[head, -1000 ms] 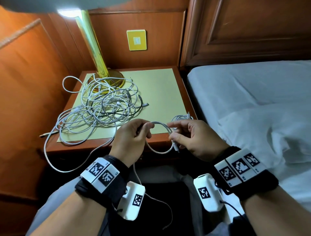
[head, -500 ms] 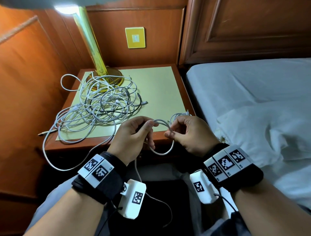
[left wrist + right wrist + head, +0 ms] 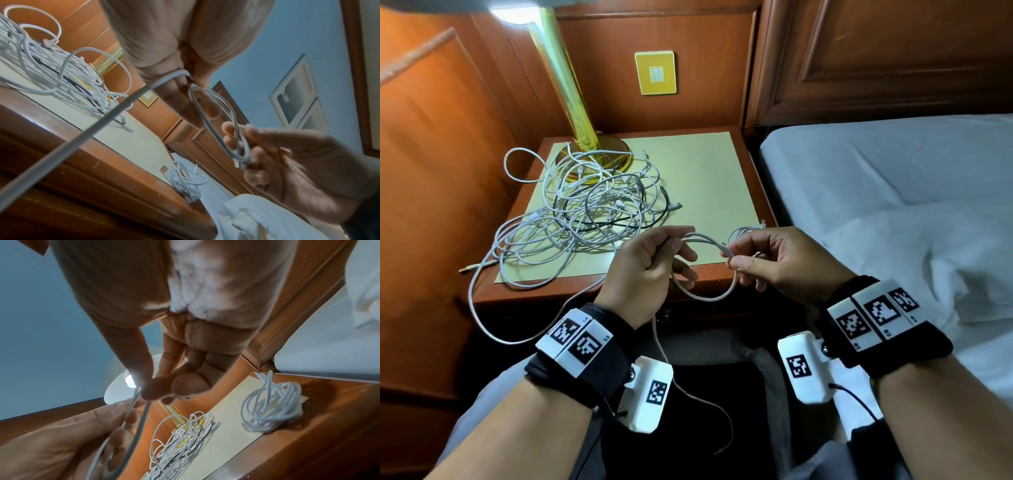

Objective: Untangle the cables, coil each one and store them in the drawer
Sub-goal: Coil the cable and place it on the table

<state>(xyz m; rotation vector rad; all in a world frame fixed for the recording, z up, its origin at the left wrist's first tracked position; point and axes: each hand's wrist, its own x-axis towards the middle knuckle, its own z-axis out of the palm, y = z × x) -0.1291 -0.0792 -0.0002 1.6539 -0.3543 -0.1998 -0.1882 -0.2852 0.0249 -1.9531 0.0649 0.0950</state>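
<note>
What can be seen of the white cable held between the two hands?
The white cable is thin, smooth and round, bent into a small loop in the air just before the nightstand's front edge. The left hand grips one side; the right hand pinches the plug end. Its free length trails down past the left wrist.

No legible words or brand names appear; the wrist bands (image 3: 878,315) and wrist cameras (image 3: 652,394) carry only black-and-white square marker codes.
</note>
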